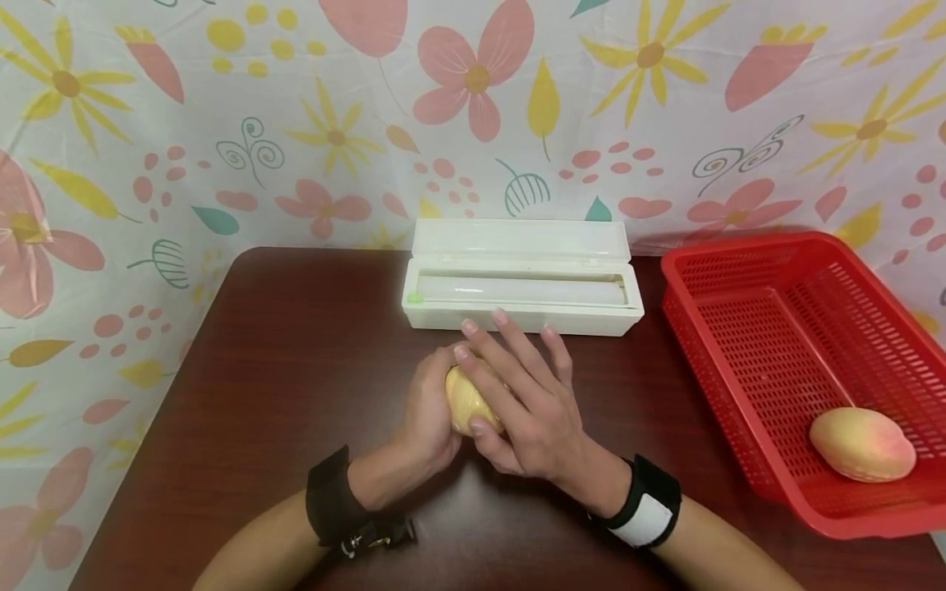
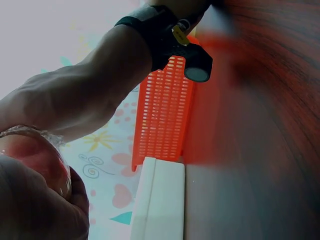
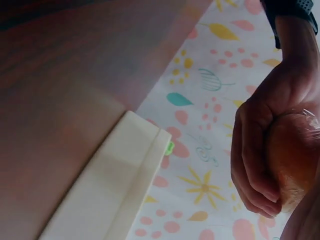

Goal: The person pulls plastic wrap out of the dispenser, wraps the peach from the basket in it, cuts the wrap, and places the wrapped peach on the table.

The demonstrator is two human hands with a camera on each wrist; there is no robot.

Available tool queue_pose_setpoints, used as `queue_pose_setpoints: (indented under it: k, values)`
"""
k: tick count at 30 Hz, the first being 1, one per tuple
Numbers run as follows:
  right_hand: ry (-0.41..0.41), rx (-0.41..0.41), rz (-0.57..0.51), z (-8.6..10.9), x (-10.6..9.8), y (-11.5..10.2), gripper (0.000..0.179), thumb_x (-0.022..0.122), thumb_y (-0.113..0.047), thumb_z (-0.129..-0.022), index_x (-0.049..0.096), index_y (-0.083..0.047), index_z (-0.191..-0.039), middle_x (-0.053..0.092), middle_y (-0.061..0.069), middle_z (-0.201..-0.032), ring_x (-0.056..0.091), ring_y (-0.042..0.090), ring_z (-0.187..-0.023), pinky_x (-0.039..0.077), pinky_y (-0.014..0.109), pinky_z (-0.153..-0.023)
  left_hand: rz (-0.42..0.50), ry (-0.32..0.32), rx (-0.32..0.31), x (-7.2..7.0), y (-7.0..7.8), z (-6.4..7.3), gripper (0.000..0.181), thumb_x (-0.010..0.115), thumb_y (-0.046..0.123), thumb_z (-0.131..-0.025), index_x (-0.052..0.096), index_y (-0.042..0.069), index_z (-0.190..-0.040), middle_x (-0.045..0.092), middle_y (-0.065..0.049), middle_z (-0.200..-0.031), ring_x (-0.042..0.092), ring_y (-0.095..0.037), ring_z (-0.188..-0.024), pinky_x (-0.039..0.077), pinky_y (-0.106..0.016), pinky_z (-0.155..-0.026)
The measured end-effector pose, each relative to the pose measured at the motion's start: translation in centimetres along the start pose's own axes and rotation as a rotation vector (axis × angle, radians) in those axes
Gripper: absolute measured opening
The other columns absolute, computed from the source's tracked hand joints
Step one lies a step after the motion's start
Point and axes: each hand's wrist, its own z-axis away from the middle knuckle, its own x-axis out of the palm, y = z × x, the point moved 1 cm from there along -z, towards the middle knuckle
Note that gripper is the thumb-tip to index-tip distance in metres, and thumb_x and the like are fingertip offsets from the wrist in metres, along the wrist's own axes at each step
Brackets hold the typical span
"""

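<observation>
A yellow mango with a pink blush [image 1: 469,402] is held above the table between both hands. My left hand [image 1: 430,410] grips it from the left, fingers curled round it in the right wrist view. From the right, my right hand [image 1: 530,414] lies over the mango with its fingers fairly straight and spread. Clear plastic film clings to the mango [image 2: 37,160], with a crinkled edge sticking up in the left wrist view. Much of the mango is hidden behind the hands.
Behind the hands stands a white cling film box [image 1: 525,316], lid raised, a film roll inside. A red plastic basket [image 1: 709,386] at the right holds another mango [image 1: 862,444]. The dark wooden table [image 1: 296,353] meets a flower-patterned cloth [image 1: 332,98] at the back.
</observation>
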Motion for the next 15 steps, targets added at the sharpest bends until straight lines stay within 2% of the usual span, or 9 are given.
queue_pose_setpoints:
  k: [4, 8, 15]
  values:
    - [-0.017, 0.025, -0.058, 0.33, 0.15, 0.27, 0.055, 0.042, -0.034, -0.107, 0.071, 0.008, -0.126, 0.069, 0.026, -0.134, 0.061, 0.047, -0.131, 0.029, 0.053, -0.125, 0.014, -0.008, 0.009, 0.08, -0.18, -0.12, 0.028, 0.049, 0.024, -0.102, 0.069, 0.009, -0.091, 0.068, -0.001, -0.086, 0.066, -0.012, -0.075, 0.059, -0.025, -0.066]
    - [0.007, 0.012, -0.091, 0.34, 0.28, 0.39, 0.055, 0.041, -0.033, -0.107, 0.071, 0.012, -0.121, 0.07, 0.028, -0.129, 0.066, 0.049, -0.123, 0.039, 0.053, -0.12, 0.003, -0.021, 0.036, 0.15, -0.31, -0.02, 0.027, 0.05, 0.024, -0.102, 0.07, 0.007, -0.095, 0.068, -0.002, -0.089, 0.067, -0.012, -0.079, 0.06, -0.025, -0.07]
    - [0.048, 0.023, -0.16, 0.49, 0.35, 0.34, 0.054, 0.042, -0.029, -0.104, 0.071, 0.015, -0.112, 0.072, 0.031, -0.119, 0.071, 0.048, -0.113, 0.05, 0.056, -0.11, 0.004, -0.035, 0.022, 0.21, -0.72, 0.39, 0.027, 0.048, 0.026, -0.102, 0.067, 0.008, -0.098, 0.067, -0.001, -0.094, 0.065, -0.012, -0.085, 0.058, -0.024, -0.074]
